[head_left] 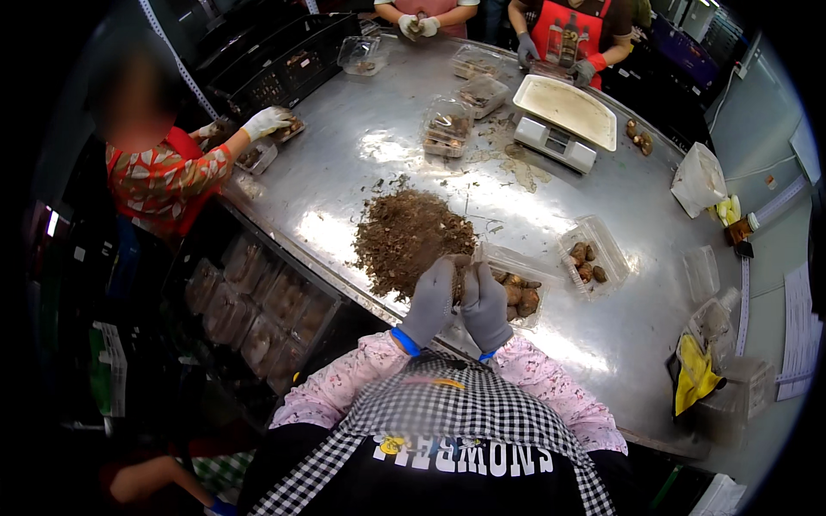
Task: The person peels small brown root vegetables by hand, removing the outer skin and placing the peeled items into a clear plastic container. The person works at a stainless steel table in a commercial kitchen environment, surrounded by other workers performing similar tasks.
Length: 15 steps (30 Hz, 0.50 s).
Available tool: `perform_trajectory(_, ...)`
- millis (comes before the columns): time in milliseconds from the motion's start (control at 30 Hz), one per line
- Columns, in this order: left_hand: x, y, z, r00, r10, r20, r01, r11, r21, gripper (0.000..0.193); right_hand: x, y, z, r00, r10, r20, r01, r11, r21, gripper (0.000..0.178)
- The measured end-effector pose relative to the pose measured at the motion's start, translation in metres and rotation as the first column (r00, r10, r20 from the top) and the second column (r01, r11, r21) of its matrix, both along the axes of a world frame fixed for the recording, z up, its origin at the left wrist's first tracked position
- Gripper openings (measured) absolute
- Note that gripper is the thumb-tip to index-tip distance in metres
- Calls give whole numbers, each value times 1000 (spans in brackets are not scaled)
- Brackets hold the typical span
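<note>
My left hand (428,303) and my right hand (487,311), in grey gloves with blue cuffs, are close together at the near edge of the metal table. Between their fingers they grip a brown taro (460,282), mostly covered by the gloves. Just beyond my left hand spreads a heap of brown fibrous peelings (411,236). Beside my right hand lies a clear plastic box (519,256) with several brown taros (521,297) in it. Farther right, another clear box (614,246) holds several small taros (587,261).
A white scale (555,142) stands at the far right, with filled clear boxes (447,127) left of it. A black crate (340,331) of packed boxes sits at my left. Three co-workers (172,176) stand around the metal table (344,185). A white bag (699,179) lies by the right wall.
</note>
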State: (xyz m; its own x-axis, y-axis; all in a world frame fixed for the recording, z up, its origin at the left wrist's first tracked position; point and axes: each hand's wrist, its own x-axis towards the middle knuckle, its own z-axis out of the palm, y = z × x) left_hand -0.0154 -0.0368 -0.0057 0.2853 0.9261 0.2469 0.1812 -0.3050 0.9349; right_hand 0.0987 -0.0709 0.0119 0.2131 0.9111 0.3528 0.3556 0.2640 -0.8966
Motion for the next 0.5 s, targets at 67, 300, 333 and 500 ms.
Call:
perform_trajectory(67, -3, -5, 20, 981, 192, -28, -194, 978, -82, 31, -9, 15, -33, 983, -7, 181, -17, 991, 132, 19)
perform_trajectory(300, -33, 10, 2, 968, 250, 27, -252, 964, 80, 30, -15, 41, -16, 529, 20, -848, -725, 531, -439, 18)
perform_trajectory(333, -31, 14, -4, 950, 285, 125, -281, 958, -51, 31, -24, 50, -47, 789, 176, -589, -462, 802, -378, 18)
perform_trajectory(500, -30, 13, -26, 604, 381, 700, 177, 792, -584, 29, -37, 41, -41, 993, 59, 103, -42, 987, -157, 25)
